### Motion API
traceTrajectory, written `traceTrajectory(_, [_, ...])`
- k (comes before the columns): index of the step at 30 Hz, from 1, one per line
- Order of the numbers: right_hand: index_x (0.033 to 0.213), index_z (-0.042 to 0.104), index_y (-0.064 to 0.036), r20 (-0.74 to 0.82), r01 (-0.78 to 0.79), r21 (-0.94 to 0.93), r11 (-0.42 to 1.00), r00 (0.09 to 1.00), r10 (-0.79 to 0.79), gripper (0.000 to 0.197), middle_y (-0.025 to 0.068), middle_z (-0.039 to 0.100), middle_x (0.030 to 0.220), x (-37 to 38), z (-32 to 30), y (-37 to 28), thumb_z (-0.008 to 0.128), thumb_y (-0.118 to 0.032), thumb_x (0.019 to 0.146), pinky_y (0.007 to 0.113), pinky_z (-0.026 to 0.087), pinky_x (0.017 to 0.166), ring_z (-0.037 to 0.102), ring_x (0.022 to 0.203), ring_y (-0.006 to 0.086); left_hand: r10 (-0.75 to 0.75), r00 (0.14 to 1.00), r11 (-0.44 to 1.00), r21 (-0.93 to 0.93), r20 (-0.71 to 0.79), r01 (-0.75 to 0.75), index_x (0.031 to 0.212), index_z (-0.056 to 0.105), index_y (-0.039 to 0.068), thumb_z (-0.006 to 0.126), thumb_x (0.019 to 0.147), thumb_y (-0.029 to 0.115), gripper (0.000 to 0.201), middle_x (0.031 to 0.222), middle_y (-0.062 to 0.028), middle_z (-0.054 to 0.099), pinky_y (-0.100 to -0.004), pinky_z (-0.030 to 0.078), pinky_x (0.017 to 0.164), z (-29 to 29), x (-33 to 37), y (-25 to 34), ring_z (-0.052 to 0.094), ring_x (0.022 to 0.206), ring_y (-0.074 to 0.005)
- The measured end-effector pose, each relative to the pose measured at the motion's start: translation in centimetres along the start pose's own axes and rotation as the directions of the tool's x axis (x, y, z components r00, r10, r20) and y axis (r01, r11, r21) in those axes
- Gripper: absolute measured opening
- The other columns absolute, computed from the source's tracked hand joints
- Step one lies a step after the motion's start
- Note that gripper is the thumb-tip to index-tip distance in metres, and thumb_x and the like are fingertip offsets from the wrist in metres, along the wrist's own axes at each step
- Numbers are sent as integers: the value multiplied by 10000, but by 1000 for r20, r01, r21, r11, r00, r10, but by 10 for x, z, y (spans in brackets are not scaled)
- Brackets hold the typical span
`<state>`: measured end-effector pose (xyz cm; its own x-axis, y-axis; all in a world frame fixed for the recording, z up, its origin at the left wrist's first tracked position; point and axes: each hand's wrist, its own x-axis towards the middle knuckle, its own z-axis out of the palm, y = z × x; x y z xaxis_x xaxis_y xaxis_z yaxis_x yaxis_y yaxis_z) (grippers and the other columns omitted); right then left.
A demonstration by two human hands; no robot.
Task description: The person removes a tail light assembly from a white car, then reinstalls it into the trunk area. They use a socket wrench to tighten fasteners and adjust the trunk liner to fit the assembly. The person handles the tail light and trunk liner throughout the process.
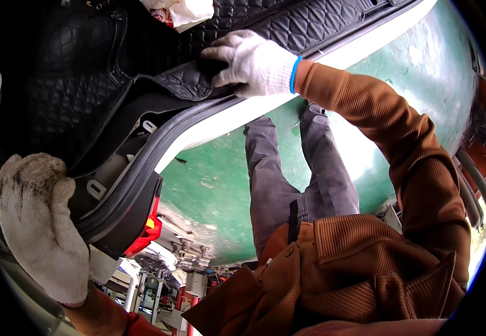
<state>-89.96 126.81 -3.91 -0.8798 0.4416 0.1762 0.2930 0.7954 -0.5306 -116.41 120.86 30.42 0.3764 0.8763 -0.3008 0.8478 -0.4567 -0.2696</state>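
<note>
Both of my hands wear whitish knitted gloves. My right hand (257,64) is at the edge of a black quilted trunk mat (184,81), next to the car's white sill. Its fingers and thumb close around a fold of the mat. At the far left, my left hand (41,224) is beside the dark trunk opening, with its fingers curled together and soiled with black. What it holds, if anything, is hidden. Between the hands, the lifted mat edge bares the inner trim and a pale metal loop (96,189).
A black rubber seal (142,168) lines the opening above a red tail light (146,227). A white and red package (184,12) lies on the quilted lining. My legs (304,168) stand on a green floor (209,168). Equipment stands below the tail light.
</note>
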Motion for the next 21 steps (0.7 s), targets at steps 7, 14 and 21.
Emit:
traceTrajectory(7, [1101, 815, -231, -267, -128, 50, 990, 954, 137, 309, 124, 637, 1453, -28, 21, -28, 803, -223, 792, 518, 416, 1213, 560, 1388, 335, -42, 999, 998, -42, -4, 41, 1149, 713, 3, 678, 954, 10, 199, 1224, -149, 721, -476, 444, 1121, -7, 4, 23, 618, 1287, -360])
traceTrajectory(14, [1103, 824, -223, -359, -49, 105, 993, 930, 84, 297, 146, 674, 1383, -35, 17, -21, 774, -261, 812, 505, 461, 1152, 608, 1315, 339, -285, 944, 660, -681, 164, 317, 1315, 675, -20, 674, 975, 90, 357, 1290, -193, 711, -452, 503, 1056, 26, 0, 145, 664, 1223, -327])
traceTrajectory(21, [1062, 824, -215, -412, -56, 156, 986, 904, 116, 275, 123, 665, 1372, -39, 25, -17, 802, -238, 790, 496, 477, 1129, 603, 1286, 326, -527, 449, -449, -684, 722, 574, 1134, 600, -33, 663, 1038, 273, 327, 1053, -171, 668, -238, 466, 615, 102, 61, 165, 722, 955, -220])
